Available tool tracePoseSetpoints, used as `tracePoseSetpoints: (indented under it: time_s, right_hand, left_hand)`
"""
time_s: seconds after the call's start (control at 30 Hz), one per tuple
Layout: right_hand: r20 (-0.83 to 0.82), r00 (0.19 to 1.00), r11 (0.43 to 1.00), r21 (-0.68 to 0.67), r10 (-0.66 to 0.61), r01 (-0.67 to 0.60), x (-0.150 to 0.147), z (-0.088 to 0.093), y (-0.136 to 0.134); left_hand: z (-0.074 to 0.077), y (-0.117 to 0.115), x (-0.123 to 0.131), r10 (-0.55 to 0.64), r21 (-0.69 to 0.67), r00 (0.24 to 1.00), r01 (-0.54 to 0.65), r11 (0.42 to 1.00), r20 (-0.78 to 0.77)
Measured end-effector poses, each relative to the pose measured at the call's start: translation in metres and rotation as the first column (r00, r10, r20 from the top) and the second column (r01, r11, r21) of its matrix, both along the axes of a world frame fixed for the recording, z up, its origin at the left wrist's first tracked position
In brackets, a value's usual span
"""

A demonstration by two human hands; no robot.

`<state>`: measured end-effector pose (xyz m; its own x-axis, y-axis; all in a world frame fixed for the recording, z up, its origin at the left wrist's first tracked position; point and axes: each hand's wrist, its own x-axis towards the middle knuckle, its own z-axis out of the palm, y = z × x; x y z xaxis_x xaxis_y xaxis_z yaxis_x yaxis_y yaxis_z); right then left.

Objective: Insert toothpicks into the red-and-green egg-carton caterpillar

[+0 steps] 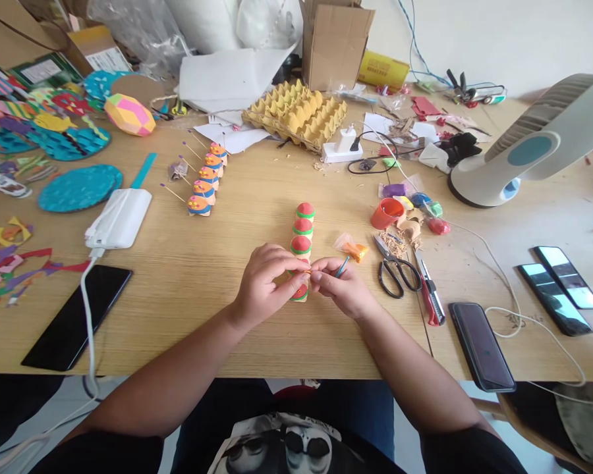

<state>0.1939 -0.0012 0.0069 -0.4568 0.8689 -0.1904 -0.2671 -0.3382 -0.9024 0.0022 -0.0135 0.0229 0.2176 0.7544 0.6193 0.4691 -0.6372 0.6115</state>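
My left hand (269,280) and my right hand (340,286) meet fingertip to fingertip above a row of egg-carton cups (303,227) covered in red and green clay. Both pinch at a tiny orange bit (307,270), mostly hidden by the fingers. A thin blue stick (343,266) is also held in my right hand, sticking up between its fingers. The nearest cup (300,293) shows small dots on its red top, while the cup behind it is largely covered by my hands. A clear bag of orange clay (353,249) lies just beyond my right hand.
Scissors (398,266), a red utility knife (431,293) and a red cup (387,213) lie to the right, with phones (481,345) farther over. A finished caterpillar (207,178), power bank (121,217) and black phone (76,316) are left. Egg trays (296,115) and a fan (528,141) stand behind.
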Motion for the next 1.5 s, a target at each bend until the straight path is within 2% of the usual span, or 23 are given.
tracePoseSetpoints:
  time_s: [0.27, 0.5, 0.77, 1.1, 1.33, 1.5]
  right_hand:
    - [0.002, 1.000, 1.000, -0.011, -0.020, 0.020, 0.0001, -0.0002, 0.0004]
    - [0.017, 1.000, 1.000, 0.021, -0.012, 0.012, -0.0002, 0.0007, 0.0004]
    - [0.057, 0.998, 0.999, 0.031, -0.008, 0.007, 0.0013, -0.0010, 0.0008]
    - [0.003, 1.000, 0.996, 0.094, -0.001, 0.000, -0.0004, 0.0027, -0.0016]
    - [0.027, 1.000, 0.999, 0.041, -0.015, 0.014, 0.0011, 0.0011, -0.0011]
    - [0.020, 1.000, 0.999, 0.042, -0.015, 0.015, 0.0017, 0.0001, 0.0007]
  left_hand:
    - [-0.0004, 0.0005, -0.0016, 0.011, -0.027, 1.000, -0.011, 1.000, 0.005]
    - [-0.0026, 0.0012, -0.0007, -0.036, -0.044, 0.999, 0.036, 0.998, -0.002]
    - [-0.0020, 0.0041, -0.0016, -0.010, 0.013, 1.000, 0.010, 1.000, -0.003]
    - [-0.0005, 0.0016, -0.0015, 0.005, 0.008, 1.000, -0.005, 1.000, 0.020]
    - [-0.0002, 0.0015, -0.0024, -0.001, -0.020, 1.000, 0.002, 1.000, 0.013]
    - [-0.0018, 0.0027, -0.0023, -0.030, 0.029, 0.999, 0.030, 0.999, 0.014]
